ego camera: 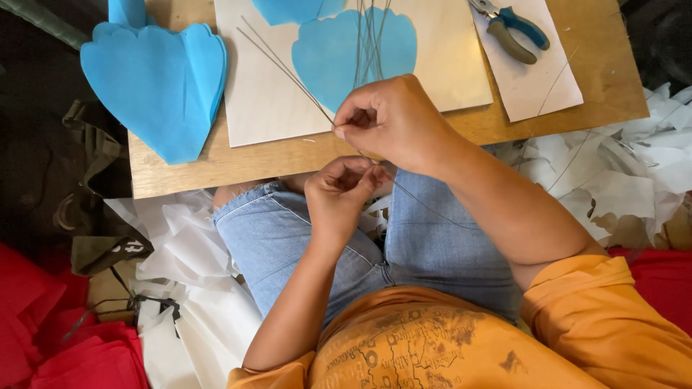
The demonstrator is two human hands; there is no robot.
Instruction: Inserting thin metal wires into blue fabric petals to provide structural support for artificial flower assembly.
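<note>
- The right hand point(393, 119) hovers over the near edge of the wooden surface point(180, 169), its thumb and forefinger pinched together on a thin wire point(288, 72) that runs up toward 11 o'clock across the pale sheet point(267, 108).
- The left hand point(339, 189) sits just below that edge, at 7 o'clock of the right hand, its fingertips closed on the same wire; the two hands are nearly touching.
- From the left hand the wire trails toward 4 o'clock over the denim-clad lap point(432, 238).
- A blue petal cutout point(331, 54) lies on the pale sheet at 12 o'clock of the right hand, with a bundle of loose wires point(369, 36) crossing it.
- A stack of blue petals point(162, 83) overhangs the left edge of the surface at 10 o'clock, well apart from the hands.
- Blue-handled pliers point(515, 32) rest on a white paper point(533, 79) at 1 o'clock, near the far right corner.
- Bare wood shows along the near edge to the left of the hands.
- White paper scraps point(620, 180) crowd the floor at 3 o'clock and red sheets point(43, 331) at 8 o'clock.
</note>
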